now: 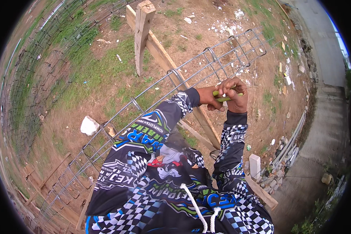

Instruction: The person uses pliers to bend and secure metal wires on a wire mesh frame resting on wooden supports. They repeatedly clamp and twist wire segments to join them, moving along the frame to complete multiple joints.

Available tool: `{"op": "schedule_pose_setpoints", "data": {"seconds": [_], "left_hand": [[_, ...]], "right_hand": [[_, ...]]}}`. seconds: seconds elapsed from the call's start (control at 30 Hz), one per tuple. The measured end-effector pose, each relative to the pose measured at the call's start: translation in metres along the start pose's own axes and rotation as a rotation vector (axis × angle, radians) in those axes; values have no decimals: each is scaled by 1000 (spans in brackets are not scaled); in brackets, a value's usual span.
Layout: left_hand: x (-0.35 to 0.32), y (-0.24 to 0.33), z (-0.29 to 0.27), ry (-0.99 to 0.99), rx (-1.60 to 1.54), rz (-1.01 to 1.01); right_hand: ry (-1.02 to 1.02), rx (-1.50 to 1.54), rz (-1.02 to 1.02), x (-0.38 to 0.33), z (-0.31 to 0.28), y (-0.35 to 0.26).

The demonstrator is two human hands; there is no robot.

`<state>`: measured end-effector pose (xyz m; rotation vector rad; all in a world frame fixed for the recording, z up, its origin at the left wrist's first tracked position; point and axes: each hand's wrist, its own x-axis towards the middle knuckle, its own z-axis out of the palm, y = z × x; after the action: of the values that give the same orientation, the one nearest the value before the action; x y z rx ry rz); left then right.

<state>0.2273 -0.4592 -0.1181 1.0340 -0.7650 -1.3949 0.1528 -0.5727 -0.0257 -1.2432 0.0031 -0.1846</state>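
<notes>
My left hand (209,97) and my right hand (236,97) are close together over the far half of a long steel rebar cage (152,90). Between them are the two green handles of what look like pliers (224,99); the tool's head is hidden. Both hands appear closed around the tool, the left from the side and the right with its fingers curled over the handles. Thin wire (252,85) sticks out past the right hand's fingers. The cage slants from lower left to upper right, with square stirrups spaced along its bars.
A wooden plank (162,50) with an upright post (142,31) crosses under the cage. A white block (89,125) lies left of it. More mesh-like rebar (31,78) lies far left. Pale pipes (288,142) and rubble edge the concrete strip (323,117) at right.
</notes>
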Motion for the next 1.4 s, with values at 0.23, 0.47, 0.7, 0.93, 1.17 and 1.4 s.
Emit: {"op": "schedule_pose_setpoints", "data": {"seconds": [0.23, 0.47, 0.7, 0.93, 1.17, 1.4], "left_hand": [[5, -32, 84, 1222, 334, 435], [-29, -1, 28, 457, 177, 347], [-26, 9, -22, 215, -169, 135], [-22, -16, 80, 969, 615, 601], [9, -49, 39, 753, 97, 455], [-11, -4, 13, 196, 81, 279]], "right_hand": [[819, -252, -292, -5, 64, 38], [14, -131, 28, -6, 21, 6], [279, -220, 159, 54, 60, 20], [675, -40, -269, -37, 53, 19], [661, -345, -301, -5, 79, 30], [-193, 93, 123, 6, -14, 5]]}}
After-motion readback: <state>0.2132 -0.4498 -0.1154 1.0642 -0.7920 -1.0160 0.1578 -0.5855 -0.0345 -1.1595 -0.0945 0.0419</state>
